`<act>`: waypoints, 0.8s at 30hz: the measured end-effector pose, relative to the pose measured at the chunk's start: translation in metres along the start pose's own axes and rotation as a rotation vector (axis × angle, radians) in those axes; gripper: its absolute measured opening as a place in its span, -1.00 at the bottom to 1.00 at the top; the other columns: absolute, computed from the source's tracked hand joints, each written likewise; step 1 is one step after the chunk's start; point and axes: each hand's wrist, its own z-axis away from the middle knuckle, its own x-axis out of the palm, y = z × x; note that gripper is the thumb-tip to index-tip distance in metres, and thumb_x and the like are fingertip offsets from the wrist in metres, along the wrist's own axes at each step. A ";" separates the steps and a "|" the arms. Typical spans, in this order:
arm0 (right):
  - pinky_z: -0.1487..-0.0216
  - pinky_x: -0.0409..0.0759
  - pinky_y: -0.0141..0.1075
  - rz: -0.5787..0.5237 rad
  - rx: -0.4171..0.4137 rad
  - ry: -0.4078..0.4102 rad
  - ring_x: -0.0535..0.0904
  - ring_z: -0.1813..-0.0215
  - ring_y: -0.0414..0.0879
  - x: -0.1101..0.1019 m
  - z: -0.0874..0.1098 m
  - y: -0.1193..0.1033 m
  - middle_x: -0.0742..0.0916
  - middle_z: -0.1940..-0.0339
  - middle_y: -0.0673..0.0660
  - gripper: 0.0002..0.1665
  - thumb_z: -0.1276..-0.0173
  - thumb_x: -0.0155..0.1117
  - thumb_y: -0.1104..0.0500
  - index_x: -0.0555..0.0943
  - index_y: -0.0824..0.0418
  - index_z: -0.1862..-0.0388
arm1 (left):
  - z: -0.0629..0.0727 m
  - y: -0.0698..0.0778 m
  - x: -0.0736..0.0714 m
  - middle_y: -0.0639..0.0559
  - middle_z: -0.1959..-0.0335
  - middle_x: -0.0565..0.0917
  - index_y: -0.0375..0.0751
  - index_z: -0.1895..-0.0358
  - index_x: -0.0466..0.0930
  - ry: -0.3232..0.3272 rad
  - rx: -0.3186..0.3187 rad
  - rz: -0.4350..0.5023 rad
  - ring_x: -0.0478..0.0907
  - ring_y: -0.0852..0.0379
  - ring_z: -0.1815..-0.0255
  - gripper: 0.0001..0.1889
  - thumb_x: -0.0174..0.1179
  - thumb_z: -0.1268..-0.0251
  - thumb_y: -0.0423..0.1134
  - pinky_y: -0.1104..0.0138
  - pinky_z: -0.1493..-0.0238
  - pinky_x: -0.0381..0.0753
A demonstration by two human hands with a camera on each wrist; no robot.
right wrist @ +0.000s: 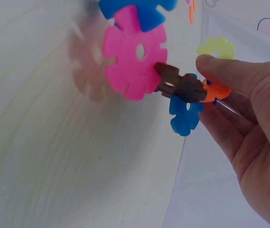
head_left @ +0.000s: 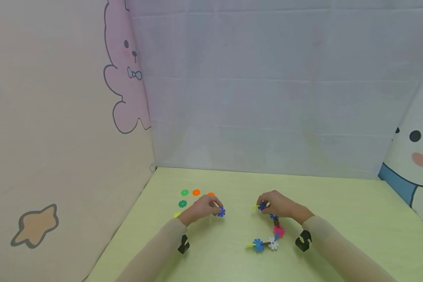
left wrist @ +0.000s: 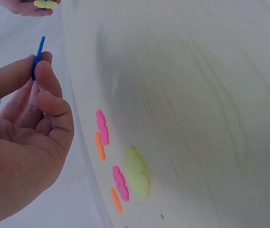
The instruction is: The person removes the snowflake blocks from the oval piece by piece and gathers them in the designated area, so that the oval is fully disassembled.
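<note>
Nearest, two pale beige long sleeves [head_left: 343, 244] reach in over a pale yellow wood-grain tabletop [head_left: 222, 262], a small black device [head_left: 304, 241] at each wrist. Between the forearms, the near end of a curved chain of flat, notched, plastic-looking flower discs lies right of centre: a yellow disc seen edge-on [head_left: 250, 246], a bright blue disc [head_left: 258, 245], a dark brown disc seen edge-on [head_left: 266, 243] and a white disc [head_left: 273, 243]. From there the chain bends away through another blue piece to a hot-pink disc [head_left: 279, 231], a second brown piece [right wrist: 180, 84], a blue disc [right wrist: 186, 116] and an orange piece [right wrist: 216, 91], up to the right hand [head_left: 280, 204]. That hand's thumb and fingers are nearly closed, pinching the chain's far end, where a dark blue disc [head_left: 262, 205] and a yellow one show. Level with it and well apart, the left hand [head_left: 201, 208] pinches a single blue notched disc [head_left: 221, 212] between thumb and index finger, its other fingers loosely curled. Beside and beyond the left hand lie loose discs, among them a yellow one [left wrist: 137, 172], a dark green one [head_left: 182, 203], a light green one [head_left: 185, 192] and an orange one [head_left: 196, 192]. Farthest back hangs a plain whitish cloth sheet [head_left: 268, 94].
</note>
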 end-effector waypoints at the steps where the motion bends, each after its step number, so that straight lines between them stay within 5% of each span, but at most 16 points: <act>1: 0.21 0.59 -0.27 -0.001 0.000 -0.001 0.63 0.19 -0.08 0.000 0.000 0.000 0.69 0.20 0.07 -0.79 -0.17 0.36 0.34 0.64 0.23 0.19 | 0.001 -0.002 -0.001 0.07 0.42 0.64 -0.14 0.19 0.64 -0.005 0.000 -0.014 0.57 0.10 0.36 -0.87 0.25 -0.24 -0.22 0.21 0.20 0.51; 16: 0.21 0.59 -0.25 -0.001 -0.015 -0.004 0.63 0.20 -0.08 0.000 0.001 0.003 0.69 0.22 0.05 -0.79 -0.16 0.37 0.34 0.64 0.21 0.19 | 0.020 -0.012 -0.012 0.14 0.33 0.64 -0.06 0.21 0.69 -0.128 -0.058 -0.122 0.49 0.11 0.25 -0.86 0.23 -0.21 -0.34 0.25 0.20 0.50; 24: 0.20 0.60 -0.27 -0.008 -0.005 -0.001 0.63 0.19 -0.12 0.003 0.001 0.008 0.69 0.21 0.01 -0.79 -0.17 0.37 0.32 0.65 0.16 0.20 | 0.020 -0.013 -0.009 0.08 0.36 0.60 -0.10 0.22 0.66 -0.104 -0.059 -0.178 0.51 0.10 0.32 -0.88 0.24 -0.19 -0.36 0.29 0.33 0.54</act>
